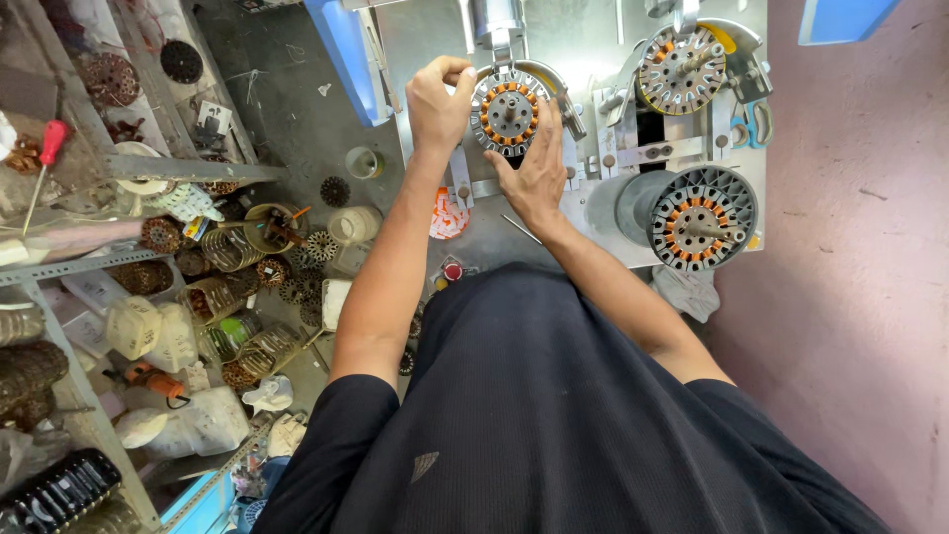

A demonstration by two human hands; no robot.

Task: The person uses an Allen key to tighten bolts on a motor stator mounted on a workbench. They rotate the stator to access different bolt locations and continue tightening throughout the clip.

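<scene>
**At the winding machine: both hands on the near stator**

At the top centre of the head view, both bare arms reach straight out from the black-shirted torso (554, 415) to a round stator (507, 112) with orange slot liners, mounted on the grey machine (593, 59). Left forearm runs up and slightly right, wrist bent. Left hand (439, 102) sits at the stator's left rim, fingers curled in, pinching at its upper left edge. What is between the fingertips is too small to tell. Right forearm angles up and left. Right hand (537, 173) lies below and right of the stator, fingers spread and open, fingertips touching the lower right rim, nothing gripped.

Stator sits under a steel spindle (496, 25), face toward the camera.

Edges: a blue bar (346, 54) stands just left of the left hand. A second stator (680, 69) is well to the right on the same machine, a third (702, 218) is lower right, near the right forearm. Pink wall (850, 247) closes the right side. Left side: a crowded shelf (148, 168) with stator stacks, a red screwdriver (44, 163), tape rolls, all well apart from the hands. Open room only between the forearms, over the machine's grey plate.
</scene>
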